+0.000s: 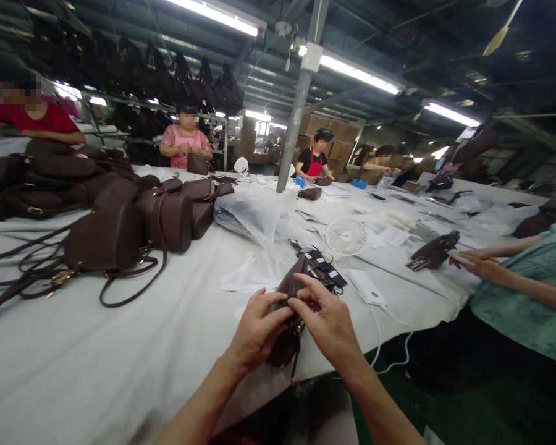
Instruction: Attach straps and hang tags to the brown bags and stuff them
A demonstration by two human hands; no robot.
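Observation:
A dark brown handbag (pixel 285 347) with gold-coloured metal fittings rests at the table's near edge, between my two hands. My left hand (pixel 258 324) is closed on its left side, thumb and forefinger pinching near the upper edge. From the right, my right hand (pixel 325 318) grips the same bag, its thumb close to the left fingertips. My fingers hide much of the bag's middle. A thin strap or pull hangs from its lower part. Just beyond the bag lie several black tags (pixel 322 267) with white labels.
Brown bags with straps (pixel 104 238) are heaped at left. A clear plastic bag (pixel 254 216), a white fan (pixel 346 237) and a white corded device (pixel 367 287) lie ahead. A co-worker's hands (pixel 479 262) hold a dark bag at right. A metal post (pixel 296 117) rises beyond.

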